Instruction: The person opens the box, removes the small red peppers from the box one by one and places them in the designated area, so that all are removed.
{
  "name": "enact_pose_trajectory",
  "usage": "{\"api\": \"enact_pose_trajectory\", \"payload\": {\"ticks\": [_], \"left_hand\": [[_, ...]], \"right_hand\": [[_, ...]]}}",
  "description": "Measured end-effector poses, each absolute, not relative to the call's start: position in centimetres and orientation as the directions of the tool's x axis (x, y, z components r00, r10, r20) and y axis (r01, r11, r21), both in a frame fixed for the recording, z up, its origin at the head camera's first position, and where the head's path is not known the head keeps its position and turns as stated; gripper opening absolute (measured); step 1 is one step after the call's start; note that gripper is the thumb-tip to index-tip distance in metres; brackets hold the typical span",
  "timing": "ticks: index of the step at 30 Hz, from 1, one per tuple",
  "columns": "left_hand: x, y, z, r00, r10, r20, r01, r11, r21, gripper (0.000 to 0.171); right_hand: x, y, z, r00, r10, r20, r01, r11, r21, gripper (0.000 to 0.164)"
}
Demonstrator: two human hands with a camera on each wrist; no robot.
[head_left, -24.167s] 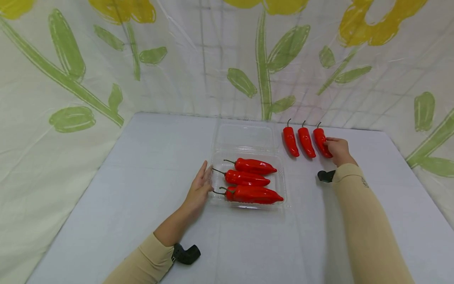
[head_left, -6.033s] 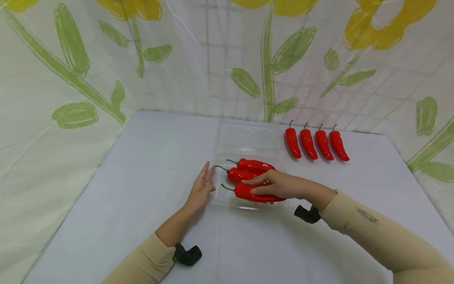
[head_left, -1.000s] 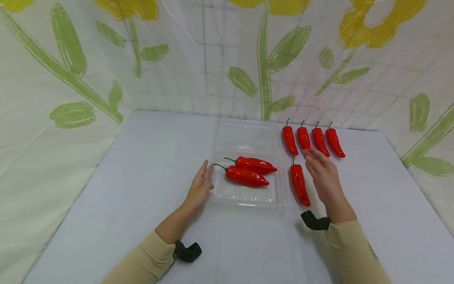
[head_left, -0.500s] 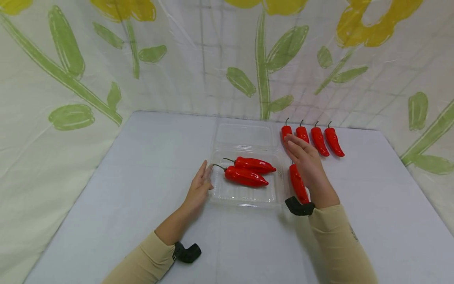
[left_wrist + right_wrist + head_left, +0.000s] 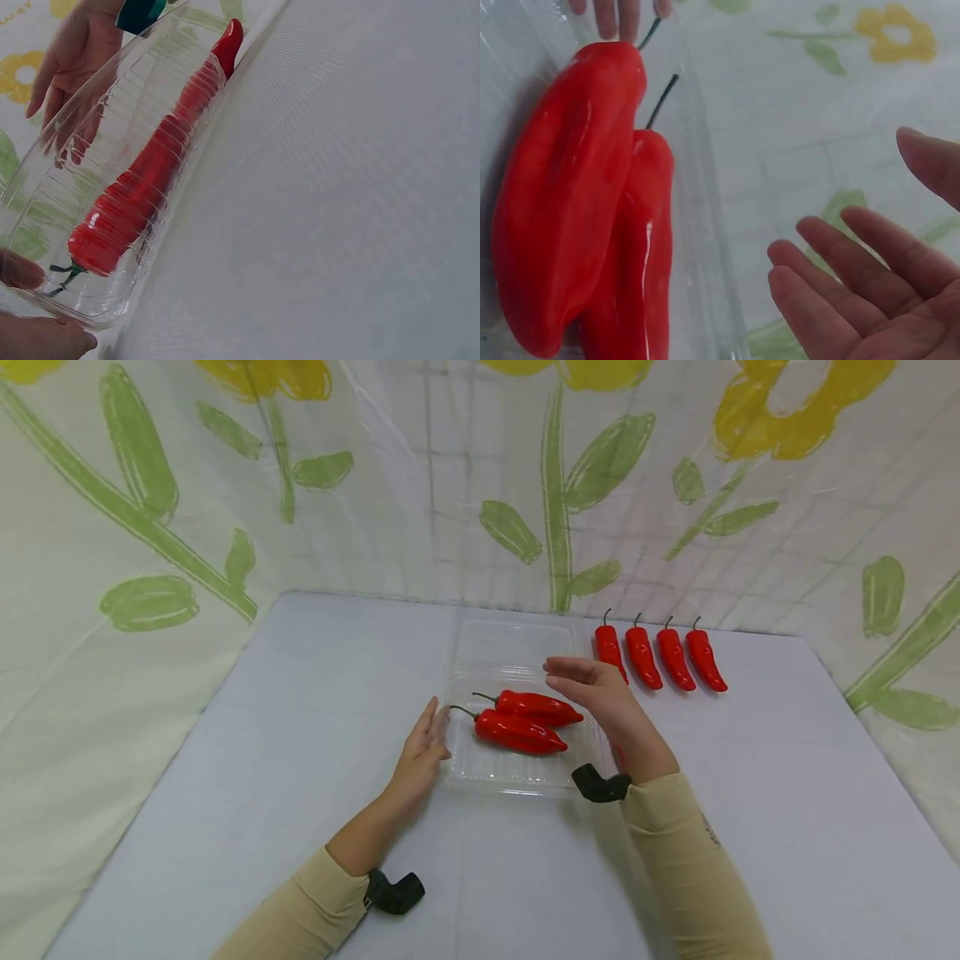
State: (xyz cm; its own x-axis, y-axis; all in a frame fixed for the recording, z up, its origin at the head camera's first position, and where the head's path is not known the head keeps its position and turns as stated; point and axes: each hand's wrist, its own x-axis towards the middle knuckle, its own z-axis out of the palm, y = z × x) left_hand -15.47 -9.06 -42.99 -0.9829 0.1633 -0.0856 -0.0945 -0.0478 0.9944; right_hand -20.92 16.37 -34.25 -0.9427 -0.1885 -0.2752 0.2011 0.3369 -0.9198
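In the head view, a clear plastic clamshell box [image 5: 517,781] stands unlidded, holding two red peppers [image 5: 521,732]. The fingers of my left hand [image 5: 416,760] lie straight along its left wall, with the thumb by the front corner. Through the clear wall, the left wrist view shows the peppers [image 5: 124,214] lying on the box floor. My right hand [image 5: 611,706] hovers over the box's right side, fingers extended and nothing in it. The right wrist view shows its palm and spread thumb beside the two peppers [image 5: 570,187]. A single pepper [image 5: 618,755] on the table is mostly hidden under the right wrist.
Several red peppers [image 5: 675,658] lie side by side at the back right, stems toward the wall. The box's clear lid [image 5: 517,643] is folded back behind it. A flower-patterned curtain [image 5: 375,527] borders the white table [image 5: 315,710].
Earlier, a fourth pepper joined the back row, and another went from the box to the table beside it. In the last second, my empty right hand has swung left over the box. My left hand stays.
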Motion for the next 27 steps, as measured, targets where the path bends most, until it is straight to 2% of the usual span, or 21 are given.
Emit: {"api": "enact_pose_trajectory", "payload": {"ticks": [6, 11, 19, 27], "left_hand": [[-15.5, -9.1, -43.0, -0.982, 0.167, -0.087, -0.098, -0.057, 0.994, 0.078], [-15.6, -9.0, -43.0, -0.983, 0.167, -0.081, -0.093, -0.065, 0.994, 0.079], [-15.5, -9.1, -43.0, -0.983, 0.172, -0.062, -0.077, -0.082, 0.994, 0.079], [-15.5, -9.1, -43.0, -0.984, 0.168, -0.065, -0.079, -0.077, 0.994, 0.078]], "right_hand": [[-21.5, 14.8, -34.6, -0.922, -0.268, -0.278, 0.133, 0.454, -0.881, 0.048], [-21.6, 13.6, -35.1, -0.887, -0.325, -0.329, 0.081, 0.592, -0.802, 0.045], [-21.9, 12.1, -35.5, -0.856, -0.371, -0.361, 0.004, 0.693, -0.721, 0.040], [-22.0, 10.4, -35.1, -0.823, -0.429, -0.373, -0.131, 0.782, -0.609, 0.039]]}}
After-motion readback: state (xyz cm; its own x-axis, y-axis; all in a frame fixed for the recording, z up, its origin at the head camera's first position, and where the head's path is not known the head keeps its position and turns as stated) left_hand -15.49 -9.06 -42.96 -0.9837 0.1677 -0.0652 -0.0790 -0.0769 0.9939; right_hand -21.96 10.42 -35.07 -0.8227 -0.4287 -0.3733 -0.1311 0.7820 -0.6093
